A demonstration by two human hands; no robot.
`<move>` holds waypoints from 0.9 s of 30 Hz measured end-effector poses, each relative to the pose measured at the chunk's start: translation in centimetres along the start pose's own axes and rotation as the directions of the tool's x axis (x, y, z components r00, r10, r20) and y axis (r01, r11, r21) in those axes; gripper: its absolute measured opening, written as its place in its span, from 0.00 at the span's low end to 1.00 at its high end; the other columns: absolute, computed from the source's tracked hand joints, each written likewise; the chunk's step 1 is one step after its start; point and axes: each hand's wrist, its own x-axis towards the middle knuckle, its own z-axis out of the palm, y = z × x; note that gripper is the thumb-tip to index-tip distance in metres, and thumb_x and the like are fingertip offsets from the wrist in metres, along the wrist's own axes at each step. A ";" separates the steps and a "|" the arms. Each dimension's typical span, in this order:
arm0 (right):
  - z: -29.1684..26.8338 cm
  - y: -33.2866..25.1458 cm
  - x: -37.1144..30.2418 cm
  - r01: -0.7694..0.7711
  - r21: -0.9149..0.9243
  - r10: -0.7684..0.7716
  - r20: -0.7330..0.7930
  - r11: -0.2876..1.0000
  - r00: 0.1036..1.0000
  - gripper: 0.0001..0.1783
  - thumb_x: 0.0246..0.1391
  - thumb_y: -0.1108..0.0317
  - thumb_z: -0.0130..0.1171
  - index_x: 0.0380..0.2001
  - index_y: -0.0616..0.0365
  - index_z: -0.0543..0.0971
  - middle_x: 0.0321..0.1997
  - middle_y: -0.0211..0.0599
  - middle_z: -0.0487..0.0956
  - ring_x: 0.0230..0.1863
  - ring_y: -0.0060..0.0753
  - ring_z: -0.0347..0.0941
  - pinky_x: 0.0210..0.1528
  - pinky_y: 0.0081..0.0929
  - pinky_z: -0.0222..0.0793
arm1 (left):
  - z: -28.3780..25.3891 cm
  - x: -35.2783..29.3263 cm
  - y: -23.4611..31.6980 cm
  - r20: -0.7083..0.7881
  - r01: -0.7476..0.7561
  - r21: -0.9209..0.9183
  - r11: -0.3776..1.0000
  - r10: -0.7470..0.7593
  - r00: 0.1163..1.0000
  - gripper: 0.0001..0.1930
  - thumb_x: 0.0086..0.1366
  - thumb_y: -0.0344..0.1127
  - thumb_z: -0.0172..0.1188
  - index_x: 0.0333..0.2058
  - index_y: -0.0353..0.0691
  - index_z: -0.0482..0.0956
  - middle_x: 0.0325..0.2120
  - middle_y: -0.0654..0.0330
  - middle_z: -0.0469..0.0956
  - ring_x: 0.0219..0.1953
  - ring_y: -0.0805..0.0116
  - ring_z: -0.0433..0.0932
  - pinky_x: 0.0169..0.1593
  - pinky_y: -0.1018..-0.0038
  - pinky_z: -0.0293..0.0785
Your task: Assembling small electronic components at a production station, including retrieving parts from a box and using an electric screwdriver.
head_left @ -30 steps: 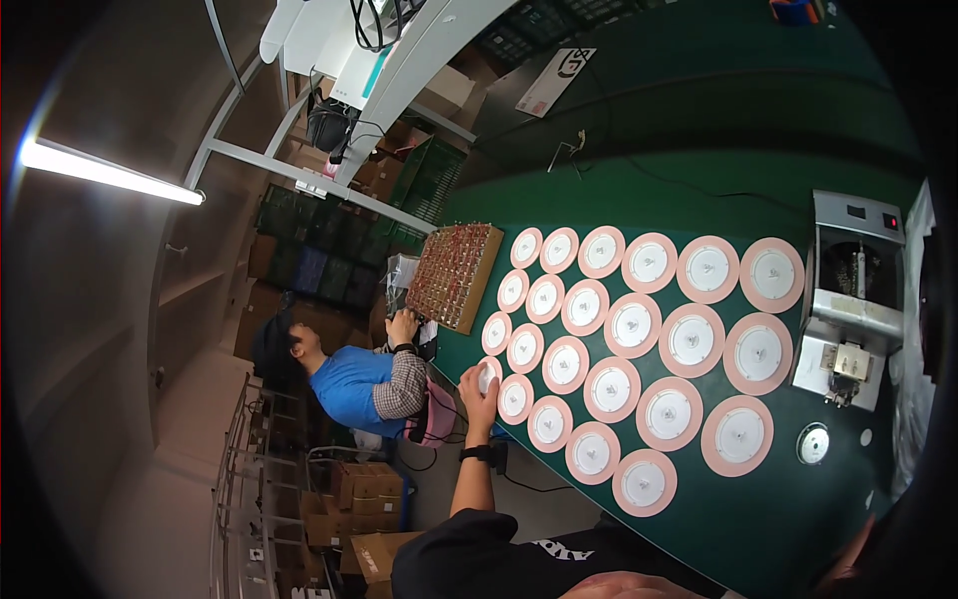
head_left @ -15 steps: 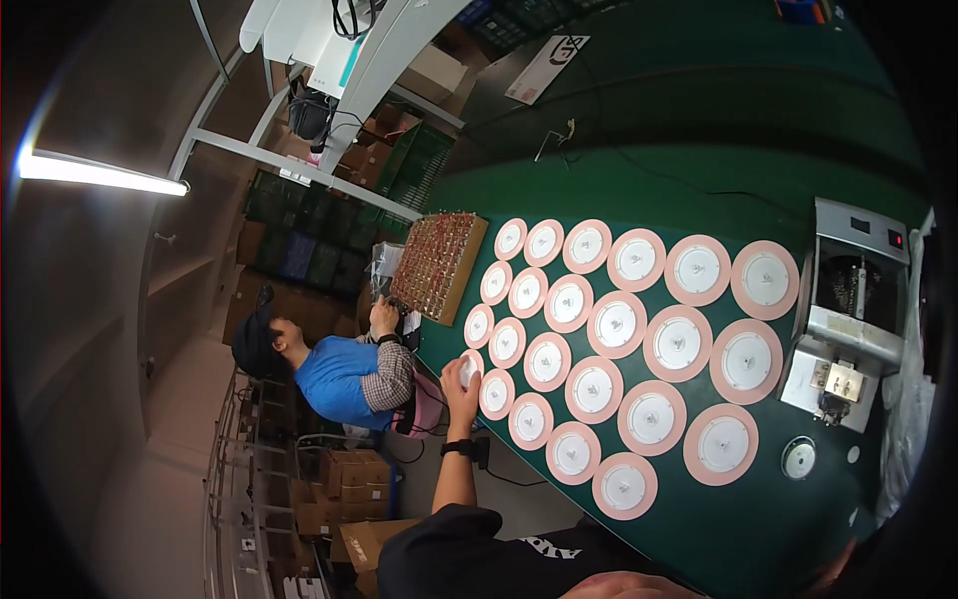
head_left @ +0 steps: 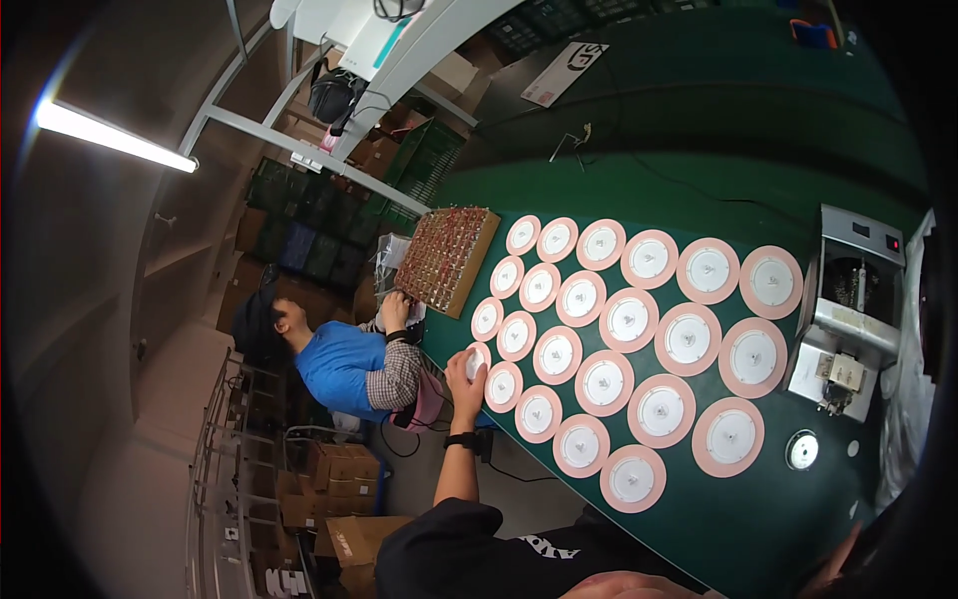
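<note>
Rows of round discs with pink rims and white centres [head_left: 688, 339] lie on the green table [head_left: 778, 519]. At the table's left edge, my left hand [head_left: 465, 387] has its fingers curled around a pink-and-white disc [head_left: 477, 361], at the near end of a row. Whether this disc rests on the table or is lifted, I cannot tell. A dark band sits on my left wrist. Only a dim part of my right hand [head_left: 840, 561] shows at the lower right rim, its fingers not made out. Nearest to it are a round silver-and-white part [head_left: 801, 450] and a small white disc [head_left: 853, 448].
A silver bench machine [head_left: 848, 309] with a red light stands at the right, beside clear plastic sheeting [head_left: 910, 389]. Beyond the discs sits a carton of small reddish parts [head_left: 449, 258]. A co-worker in blue [head_left: 344, 369] reaches to it from the left. A cable crosses the back.
The whole view has shifted slightly. My left hand stays at the same disc, its fingers slightly more wrapped around it. The co-worker's hand has moved closer to the carton.
</note>
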 end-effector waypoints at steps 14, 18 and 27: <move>-0.2 6.7 1.7 -0.097 0.007 0.097 0.033 0.995 0.995 0.32 0.67 0.55 0.62 0.69 0.56 0.70 0.39 0.29 0.78 0.22 0.16 0.58 0.24 0.18 0.55 | 0.7 -0.8 -0.7 -0.084 0.051 -0.037 0.998 -0.054 0.995 0.24 0.61 0.46 0.70 0.55 0.48 0.81 0.54 0.57 0.74 0.58 0.52 0.70 0.61 0.57 0.63; 0.1 7.5 2.4 -0.011 0.060 0.010 0.020 0.998 1.000 0.31 0.67 0.54 0.62 0.68 0.54 0.71 0.34 0.27 0.76 0.21 0.15 0.59 0.23 0.18 0.54 | 0.9 -0.8 -1.2 -0.090 0.037 -0.040 0.999 -0.041 0.995 0.25 0.60 0.47 0.70 0.56 0.48 0.81 0.55 0.58 0.74 0.58 0.52 0.70 0.62 0.57 0.63; 0.8 8.8 3.4 0.047 0.100 -0.048 0.010 0.994 0.999 0.30 0.66 0.54 0.63 0.67 0.53 0.72 0.26 0.23 0.71 0.19 0.13 0.59 0.21 0.17 0.53 | 1.1 -0.4 -1.1 -0.088 0.055 -0.063 0.996 -0.061 0.994 0.26 0.60 0.47 0.70 0.56 0.48 0.81 0.55 0.58 0.74 0.60 0.52 0.69 0.63 0.57 0.61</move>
